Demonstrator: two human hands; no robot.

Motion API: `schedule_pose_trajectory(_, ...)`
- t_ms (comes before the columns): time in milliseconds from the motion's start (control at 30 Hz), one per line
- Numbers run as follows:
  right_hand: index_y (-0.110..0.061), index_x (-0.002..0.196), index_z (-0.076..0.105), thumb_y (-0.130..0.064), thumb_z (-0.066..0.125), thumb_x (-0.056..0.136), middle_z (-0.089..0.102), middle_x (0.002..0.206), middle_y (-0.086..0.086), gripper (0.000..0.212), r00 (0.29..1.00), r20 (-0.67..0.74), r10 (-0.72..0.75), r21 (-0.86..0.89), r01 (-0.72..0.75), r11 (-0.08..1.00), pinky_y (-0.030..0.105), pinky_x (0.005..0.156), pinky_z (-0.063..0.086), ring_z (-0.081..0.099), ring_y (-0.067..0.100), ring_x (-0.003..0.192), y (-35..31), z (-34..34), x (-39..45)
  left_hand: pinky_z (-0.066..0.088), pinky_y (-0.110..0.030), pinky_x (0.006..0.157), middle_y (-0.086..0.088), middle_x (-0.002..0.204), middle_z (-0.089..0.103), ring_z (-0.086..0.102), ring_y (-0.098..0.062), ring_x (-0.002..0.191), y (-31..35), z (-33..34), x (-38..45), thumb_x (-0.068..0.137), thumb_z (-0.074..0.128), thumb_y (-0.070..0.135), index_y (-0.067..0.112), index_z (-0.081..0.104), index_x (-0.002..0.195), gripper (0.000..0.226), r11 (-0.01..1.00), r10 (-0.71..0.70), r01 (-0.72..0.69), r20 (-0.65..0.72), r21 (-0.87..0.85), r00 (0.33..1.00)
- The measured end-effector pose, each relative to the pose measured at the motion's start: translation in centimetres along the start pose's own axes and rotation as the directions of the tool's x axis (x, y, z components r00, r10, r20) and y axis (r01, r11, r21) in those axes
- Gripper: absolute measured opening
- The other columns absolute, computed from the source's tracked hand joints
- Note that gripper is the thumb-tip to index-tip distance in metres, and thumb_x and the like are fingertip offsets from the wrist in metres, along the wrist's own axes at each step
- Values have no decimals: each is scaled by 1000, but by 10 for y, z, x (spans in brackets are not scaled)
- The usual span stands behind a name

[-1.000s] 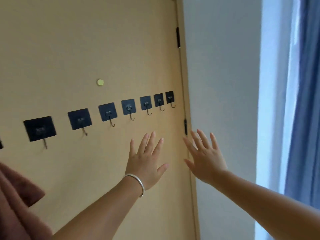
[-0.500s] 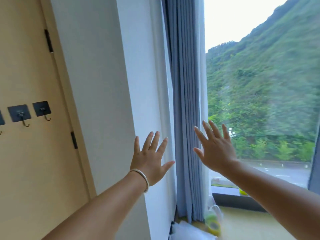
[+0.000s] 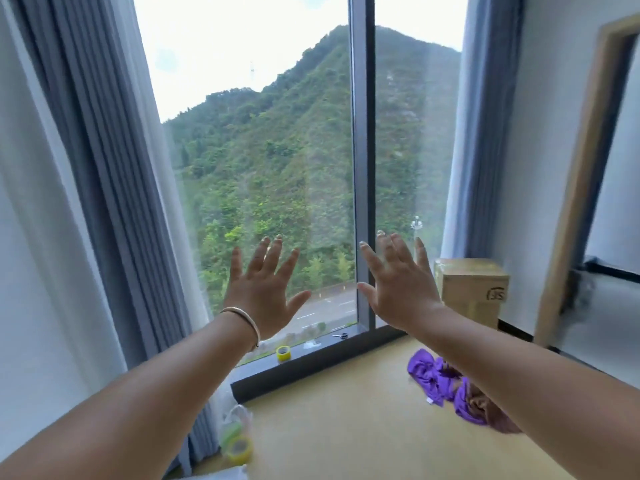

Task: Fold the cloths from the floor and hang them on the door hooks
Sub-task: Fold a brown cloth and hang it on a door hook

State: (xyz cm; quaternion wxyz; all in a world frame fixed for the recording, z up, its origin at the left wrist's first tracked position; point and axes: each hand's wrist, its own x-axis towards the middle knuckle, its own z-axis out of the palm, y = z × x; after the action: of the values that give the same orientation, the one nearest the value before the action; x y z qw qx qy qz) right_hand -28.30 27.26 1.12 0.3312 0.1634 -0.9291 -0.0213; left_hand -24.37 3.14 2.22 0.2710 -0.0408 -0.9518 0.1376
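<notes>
Two bare hands, the left hand (image 3: 265,291) wearing a thin metal bangle and the right hand (image 3: 398,285), are raised with fingers spread wide, holding nothing. Below the right forearm, well apart from both hands, one crumpled heap of purple and brown cloths (image 3: 450,389) lies on the tan floor (image 3: 346,427). Beyond the heap, one yellow tape roll (image 3: 283,353) sits on the dark window sill (image 3: 311,362).

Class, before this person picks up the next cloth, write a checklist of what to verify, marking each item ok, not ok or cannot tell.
1. Left hand free, fingers spread: ok.
2. Right hand free, fingers spread: ok.
3. Purple cloth in sight on the floor: ok.
4. Brown cloth lying beside it: ok.
5. Floor between person and cloths free of obstacles: ok.
6. Door hooks in view: not ok.
</notes>
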Motion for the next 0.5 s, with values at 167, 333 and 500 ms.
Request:
schedule_pose_trajectory(167,-25,152,12,-56,35,94,10,160,12,69,981,58,187,-139,-177,974,57,115,-3,2,29,147,93,3,-37,-17,-57,112,0,160,-12,-16,-20,146,104,16,58,85,6,74,32,-9,151,80,965,218,-225,-70,-132,974)
schedule_pose_trajectory(333,-24,152,13,-57,34,93,12,159,13,70,927,68,369,-318,-331,889,59,115,3,5,31,147,179,-2,-79,-15,-57,113,-1,160,-13,-16,-22,146,212,26,112,85,6,74,32,-8,151,80,891,364,-393,-157,-227,918)
schedule_pose_trajectory(500,-27,153,6,-57,30,96,5,161,11,69,830,49,555,-464,-474,749,58,116,-1,-3,30,148,264,-17,-112,-13,-58,113,-1,161,-10,-14,-21,147,323,22,164,87,10,71,32,-4,152,77,769,485,-555,-275,-319,830)
